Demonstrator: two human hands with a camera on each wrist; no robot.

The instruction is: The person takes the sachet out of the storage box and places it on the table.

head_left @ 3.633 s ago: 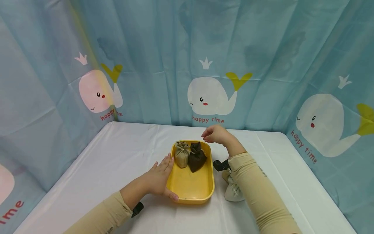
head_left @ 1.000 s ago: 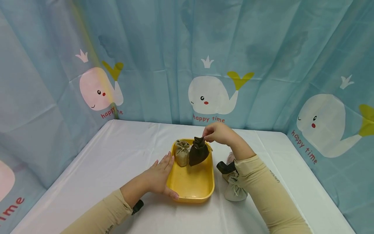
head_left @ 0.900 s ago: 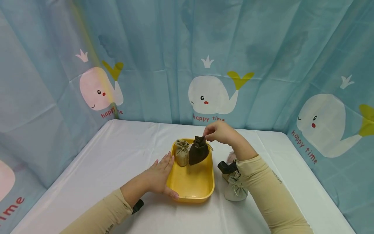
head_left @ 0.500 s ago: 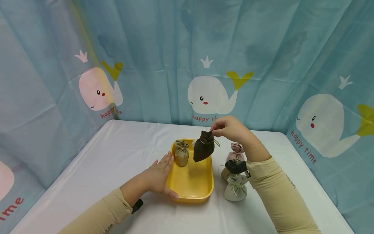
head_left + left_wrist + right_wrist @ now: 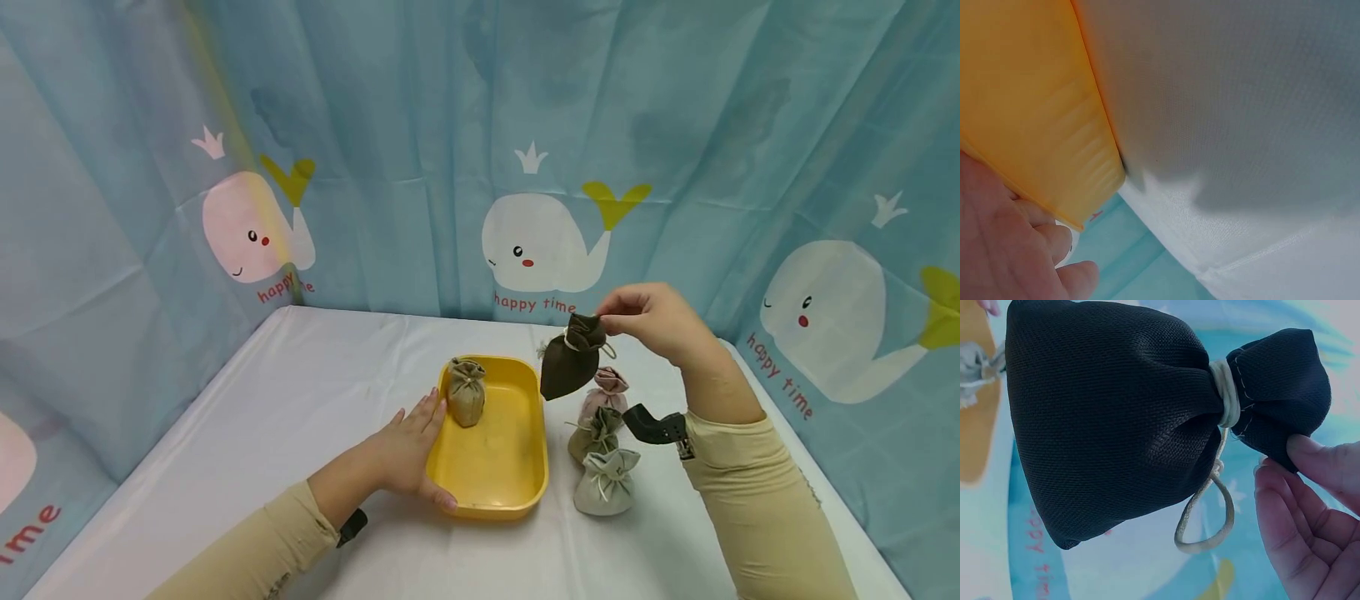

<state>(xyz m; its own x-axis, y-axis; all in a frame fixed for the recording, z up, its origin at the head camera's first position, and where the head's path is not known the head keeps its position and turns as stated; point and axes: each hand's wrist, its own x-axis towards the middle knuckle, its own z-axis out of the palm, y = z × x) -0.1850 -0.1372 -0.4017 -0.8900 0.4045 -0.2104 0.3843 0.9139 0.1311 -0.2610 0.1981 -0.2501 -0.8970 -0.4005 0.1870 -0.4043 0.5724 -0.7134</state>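
My right hand (image 5: 656, 321) pinches the top edge of a dark brown drawstring pouch (image 5: 570, 358) between thumb and fingertips. The pouch hangs tilted in the air, just right of the yellow tray (image 5: 491, 483). In the right wrist view its pale cord, wound round the neck, ends in a loop beside the fingers. My left hand (image 5: 408, 454) lies spread along the tray's left rim, fingers straight and thumb at the near corner. The left wrist view has the tray's outer side wall (image 5: 1054, 125) beside that hand. A tan pouch (image 5: 467, 396) stands at the tray's far left.
Right of the tray, three tied pouches stand close together in a row: a pink one (image 5: 606, 392) farthest, an olive-brown one (image 5: 592, 442) in the middle, a pale grey one (image 5: 603, 487) nearest. A blue curtain (image 5: 405, 167) with whale prints hangs behind the white table (image 5: 262, 433).
The right hand took hold of the dark brown pouch, lifted it out of the tray and carried it rightward and up. The left hand has stayed at the tray's rim.
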